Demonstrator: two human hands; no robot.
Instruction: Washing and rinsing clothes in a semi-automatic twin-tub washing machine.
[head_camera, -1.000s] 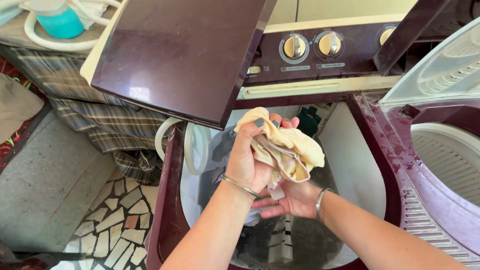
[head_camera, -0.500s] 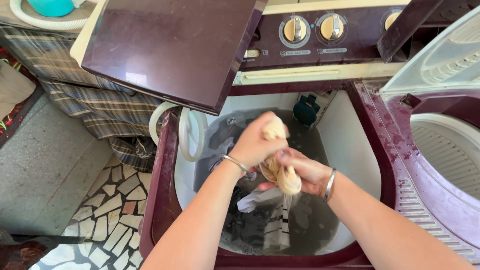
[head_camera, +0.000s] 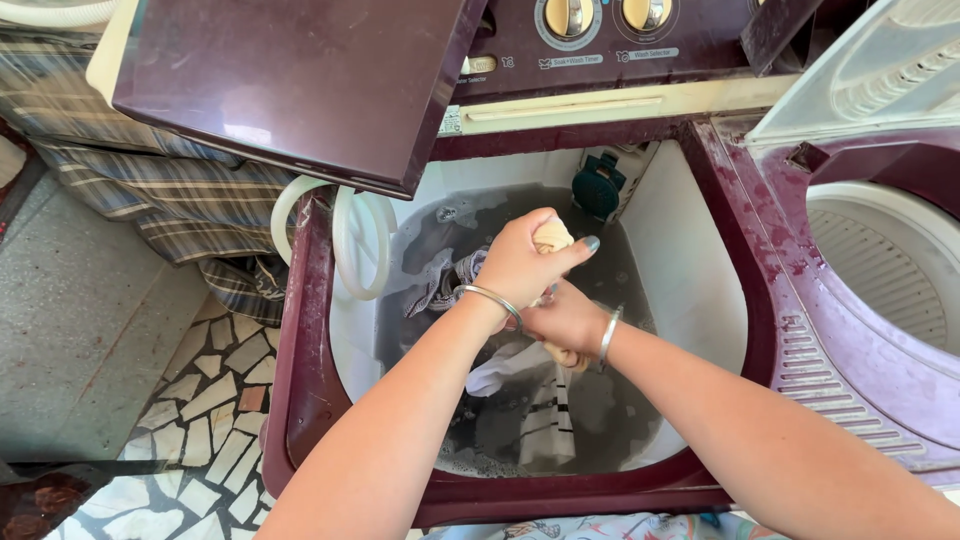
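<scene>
Both hands are squeezing a pale yellow cloth (head_camera: 551, 236) over the grey water, mid-tub. The left hand (head_camera: 520, 268) and right hand (head_camera: 562, 320) are gripping it tight, fingers curled. The white tub wall (head_camera: 690, 270) is leaving room around.

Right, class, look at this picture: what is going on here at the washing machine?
A person leans over the open wash tub of a maroon twin-tub machine. Both hands grip a pale yellow cloth, bunched tight between them above the grey water: the left hand on top, the right hand below. Other garments, one striped, lie soaking in the tub. The lid stands raised at the left.
</scene>
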